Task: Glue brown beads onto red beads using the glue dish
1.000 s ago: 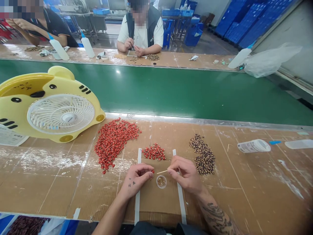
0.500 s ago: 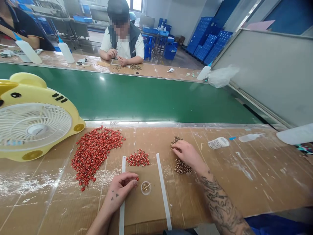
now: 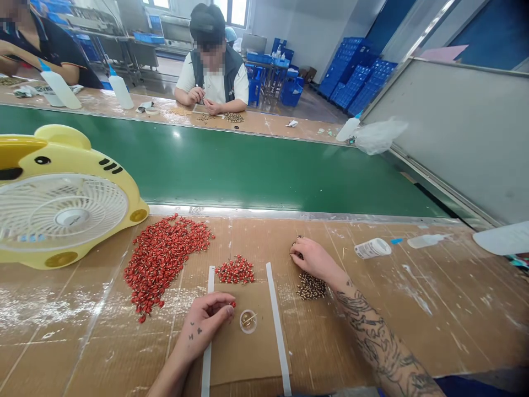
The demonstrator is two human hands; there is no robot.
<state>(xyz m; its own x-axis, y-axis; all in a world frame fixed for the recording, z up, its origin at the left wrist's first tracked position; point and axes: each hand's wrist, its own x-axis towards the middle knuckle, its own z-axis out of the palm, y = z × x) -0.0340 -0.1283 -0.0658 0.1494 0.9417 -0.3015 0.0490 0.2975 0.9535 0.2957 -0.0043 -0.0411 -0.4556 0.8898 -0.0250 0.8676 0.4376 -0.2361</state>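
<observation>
Between the thumb and fingers of my left hand (image 3: 206, 320) is a small red bead-like piece (image 3: 233, 304). Just right of it, on a cardboard sheet (image 3: 243, 364), stands a small clear round dish (image 3: 248, 322) with a thin stick in it. A small pile of red pieces (image 3: 235, 269) lies at the sheet's far edge. My right hand (image 3: 316, 257) is over the far part of some small dark and gold beads, its fingers bent down among them; whether it pinches one is hidden. More of these beads (image 3: 311, 286) lie just below that hand.
A large heap of red pieces (image 3: 165, 259) lies left, beside a yellow fan (image 3: 74, 198). White tape strips (image 3: 278, 325) flank the sheet. To the right lie a white bottle (image 3: 372, 248) and a squeeze bottle (image 3: 425, 241). Beyond the green belt (image 3: 248, 171), a person (image 3: 212, 71) handles small parts.
The whole view has shifted slightly. My left hand still holds the red piece beside the dish, and my right hand stays at the dark and gold beads.
</observation>
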